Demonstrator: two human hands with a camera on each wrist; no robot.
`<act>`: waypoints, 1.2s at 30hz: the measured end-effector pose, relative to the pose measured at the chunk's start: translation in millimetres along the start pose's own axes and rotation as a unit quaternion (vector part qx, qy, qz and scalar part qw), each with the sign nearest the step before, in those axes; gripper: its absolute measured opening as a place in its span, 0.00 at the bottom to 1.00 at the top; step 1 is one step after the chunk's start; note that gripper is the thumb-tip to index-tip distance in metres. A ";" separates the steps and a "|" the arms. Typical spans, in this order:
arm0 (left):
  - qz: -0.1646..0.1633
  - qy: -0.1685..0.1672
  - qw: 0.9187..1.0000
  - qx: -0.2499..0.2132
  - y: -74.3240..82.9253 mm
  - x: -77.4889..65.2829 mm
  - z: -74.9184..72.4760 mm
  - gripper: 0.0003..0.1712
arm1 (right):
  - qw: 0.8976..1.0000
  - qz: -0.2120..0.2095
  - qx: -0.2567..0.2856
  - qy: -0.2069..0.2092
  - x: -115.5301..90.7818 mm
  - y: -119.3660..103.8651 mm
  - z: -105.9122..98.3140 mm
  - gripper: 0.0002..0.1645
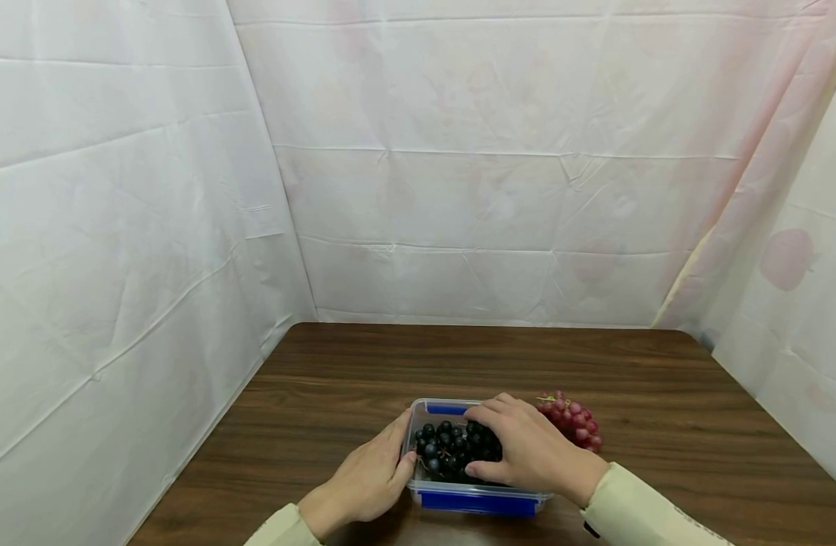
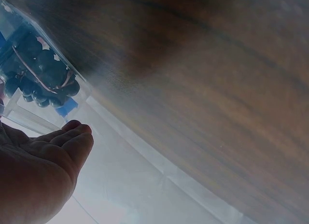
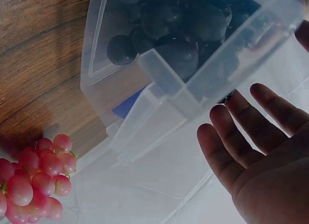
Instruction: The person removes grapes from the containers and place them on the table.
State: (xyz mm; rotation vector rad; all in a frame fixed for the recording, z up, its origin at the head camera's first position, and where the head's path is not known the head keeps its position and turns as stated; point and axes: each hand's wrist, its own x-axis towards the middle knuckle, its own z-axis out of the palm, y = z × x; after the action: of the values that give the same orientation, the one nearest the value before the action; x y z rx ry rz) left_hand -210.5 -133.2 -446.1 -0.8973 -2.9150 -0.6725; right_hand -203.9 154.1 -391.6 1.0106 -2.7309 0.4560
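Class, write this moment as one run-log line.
left hand: against clear blue-clipped container; right hand: over black grapes inside; red grapes: on wooden table, right of container

L hand (image 1: 373,474) flat, R hand (image 1: 529,447) sl. curved.

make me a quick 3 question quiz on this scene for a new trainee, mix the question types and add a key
1. What lies inside the clear rectangular plastic box with blue clips?

2. True or false: the bunch of round pinkish-red grapes lies inside that box.

3. The person's left hand rests against:
A) the pinkish-red grapes
B) the box's side
C) the white cloth backdrop

Key:
1. Round black grapes, with the person's right hand over them.
2. False; it lies on the dark brown wooden table, right of the box.
3. B
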 end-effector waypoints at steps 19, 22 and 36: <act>0.003 0.005 1.000 -0.002 -0.6 -1.3 0.2 0.38 | 1.000 -0.004 0.002 -0.012 10.5 -8.8 6.0 0.38; 0.002 0.003 1.000 0.000 -0.9 -0.7 0.2 0.38 | 1.000 -0.004 0.005 -0.016 12.1 -9.3 8.0 0.37; 0.000 -0.002 1.000 -0.005 -1.0 -1.5 -1.1 0.38 | 1.000 -0.008 -0.009 -0.018 19.2 -12.0 18.8 0.39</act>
State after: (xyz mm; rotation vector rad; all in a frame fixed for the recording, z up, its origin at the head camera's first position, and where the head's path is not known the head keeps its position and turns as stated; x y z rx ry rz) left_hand -209.9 -135.2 -445.7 -0.9011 -2.9176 -0.6860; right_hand -211.8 127.3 -401.1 1.0450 -2.7504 0.4143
